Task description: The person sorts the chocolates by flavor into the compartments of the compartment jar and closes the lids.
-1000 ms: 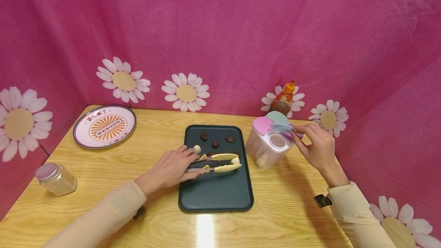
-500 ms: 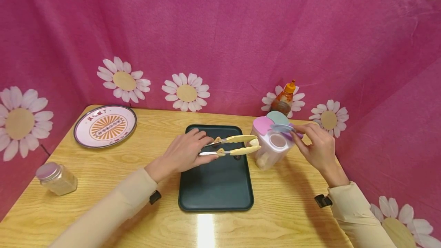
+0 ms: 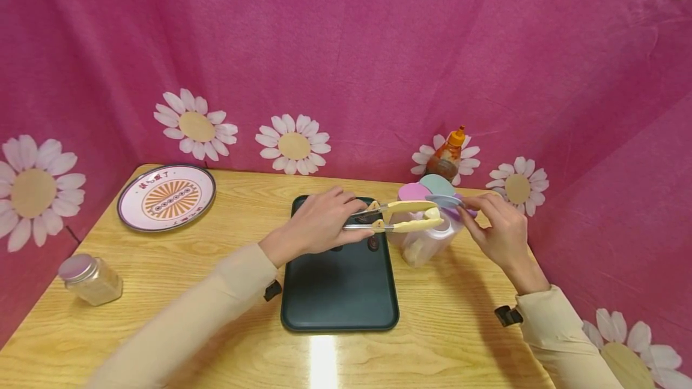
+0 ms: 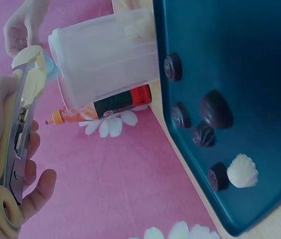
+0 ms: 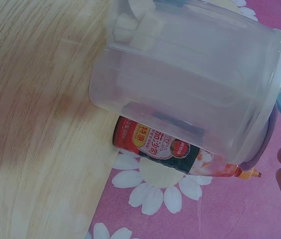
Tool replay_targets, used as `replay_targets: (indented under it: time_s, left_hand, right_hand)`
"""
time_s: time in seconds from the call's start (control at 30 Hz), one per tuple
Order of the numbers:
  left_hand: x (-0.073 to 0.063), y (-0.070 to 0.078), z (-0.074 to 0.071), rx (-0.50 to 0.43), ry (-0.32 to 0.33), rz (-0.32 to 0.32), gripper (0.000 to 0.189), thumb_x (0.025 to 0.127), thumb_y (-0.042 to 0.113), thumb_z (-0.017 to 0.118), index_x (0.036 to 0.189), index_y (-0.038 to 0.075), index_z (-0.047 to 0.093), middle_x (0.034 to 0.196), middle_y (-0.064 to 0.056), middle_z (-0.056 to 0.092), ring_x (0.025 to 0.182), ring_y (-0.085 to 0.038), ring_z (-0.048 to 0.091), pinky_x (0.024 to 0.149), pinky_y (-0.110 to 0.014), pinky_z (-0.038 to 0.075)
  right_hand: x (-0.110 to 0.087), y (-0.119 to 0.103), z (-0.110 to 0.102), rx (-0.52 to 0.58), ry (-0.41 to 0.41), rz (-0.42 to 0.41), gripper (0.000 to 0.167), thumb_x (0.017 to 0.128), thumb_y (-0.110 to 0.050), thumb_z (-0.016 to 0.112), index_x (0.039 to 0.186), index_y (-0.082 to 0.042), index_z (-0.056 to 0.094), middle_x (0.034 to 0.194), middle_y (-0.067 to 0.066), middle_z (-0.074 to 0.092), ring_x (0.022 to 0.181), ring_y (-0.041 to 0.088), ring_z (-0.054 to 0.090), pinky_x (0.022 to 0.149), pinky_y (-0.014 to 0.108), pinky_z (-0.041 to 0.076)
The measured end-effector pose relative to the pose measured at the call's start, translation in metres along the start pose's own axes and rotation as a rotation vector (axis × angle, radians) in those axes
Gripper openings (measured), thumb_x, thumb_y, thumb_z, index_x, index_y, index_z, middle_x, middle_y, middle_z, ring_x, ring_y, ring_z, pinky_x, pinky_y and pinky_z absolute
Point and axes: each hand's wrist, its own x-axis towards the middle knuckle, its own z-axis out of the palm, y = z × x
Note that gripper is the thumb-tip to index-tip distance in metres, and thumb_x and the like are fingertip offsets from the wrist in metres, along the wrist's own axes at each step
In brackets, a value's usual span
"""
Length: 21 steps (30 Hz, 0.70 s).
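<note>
In the head view my left hand (image 3: 319, 219) grips yellow-tipped tongs (image 3: 413, 226) from above. A small white piece (image 3: 432, 213) sits between their tips, over the round opening of a clear lidded container (image 3: 429, 247). My right hand (image 3: 496, 228) pinches the raised blue flap (image 3: 443, 200) of that container's lid. Pale pieces lie at the bottom of the container, as the right wrist view shows. Below my left arm is a dark tray (image 3: 337, 293); several dark chocolates (image 4: 217, 109) and a white shell-shaped piece (image 4: 242, 172) rest on it in the left wrist view.
A sauce bottle (image 3: 444, 161) stands close behind the container, against the pink cloth (image 3: 346, 77). At the back left lies a white patterned plate (image 3: 166, 198), with a lidded glass jar (image 3: 91, 280) nearer the left edge of the wooden table (image 3: 227, 341).
My left hand has lifted the tongs with the white piece off the tray and carried them right and away from me, to above the container's opening. My right hand stays at the flap.
</note>
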Motion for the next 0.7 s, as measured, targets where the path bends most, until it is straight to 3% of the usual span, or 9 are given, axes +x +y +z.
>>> replay_targets:
  time_s: [0.3, 0.5, 0.7]
  left_hand:
    - [0.015, 0.003, 0.006, -0.007, -0.045, 0.012, 0.055, 0.098, 0.058, 0.067, 0.132, 0.016, 0.072, 0.123, -0.006, 0.073, 0.104, -0.02, 0.066, 0.074, -0.031, 0.058]
    - [0.019, 0.004, 0.007, -0.013, -0.067, 0.004, 0.059, 0.098, 0.06, 0.064, 0.136, 0.016, 0.07, 0.128, -0.006, 0.072, 0.11, -0.022, 0.066, 0.076, -0.033, 0.06]
    - [0.019, 0.004, 0.007, -0.006, -0.059, 0.008, 0.058, 0.098, 0.061, 0.064, 0.135, 0.017, 0.071, 0.125, -0.005, 0.072, 0.106, -0.02, 0.066, 0.074, -0.031, 0.058]
  right_hand:
    - [0.0, 0.001, 0.0, 0.016, 0.006, -0.003, 0.044, 0.105, -0.04, 0.064, 0.1, 0.001, 0.078, 0.084, 0.012, 0.076, 0.073, 0.027, 0.069, 0.068, 0.036, 0.05]
    - [0.0, 0.0, 0.001, 0.017, 0.014, 0.0, 0.043, 0.105, -0.04, 0.064, 0.1, 0.001, 0.078, 0.086, 0.013, 0.077, 0.073, 0.029, 0.07, 0.067, 0.036, 0.049]
    - [0.0, 0.001, 0.002, 0.012, 0.021, -0.005, 0.039, 0.104, -0.036, 0.067, 0.099, 0.001, 0.077, 0.085, 0.015, 0.076, 0.074, 0.031, 0.071, 0.066, 0.04, 0.051]
